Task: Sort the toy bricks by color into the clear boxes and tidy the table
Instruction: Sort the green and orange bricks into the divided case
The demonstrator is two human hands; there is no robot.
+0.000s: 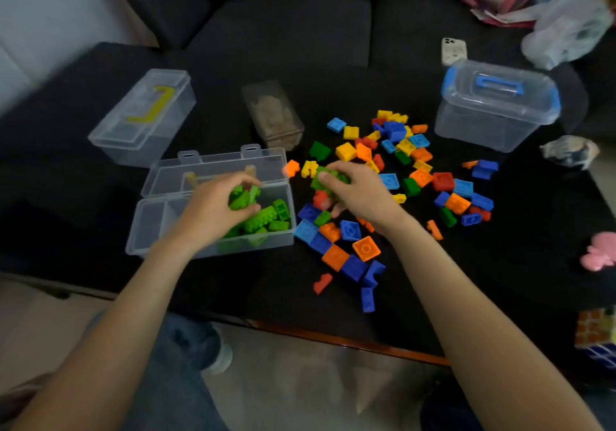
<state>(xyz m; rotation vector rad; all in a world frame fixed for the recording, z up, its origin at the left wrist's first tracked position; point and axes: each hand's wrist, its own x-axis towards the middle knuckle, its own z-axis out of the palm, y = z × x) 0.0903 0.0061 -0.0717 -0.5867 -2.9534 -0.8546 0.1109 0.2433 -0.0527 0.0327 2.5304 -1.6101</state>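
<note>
Both forearms are stretched over the table (233, 280). Green bricks (241, 197) are gripped by the left hand (216, 210) above the open clear box (213, 217); more green bricks (328, 179) are clutched by the right hand (353, 190) amid the loose pile (400, 164).

No legible text or labels anywhere.

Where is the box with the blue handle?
The box with the blue handle sits shut at the far right of the table in the head view, just beyond the pile of loose bricks, with a phone behind it.
</note>
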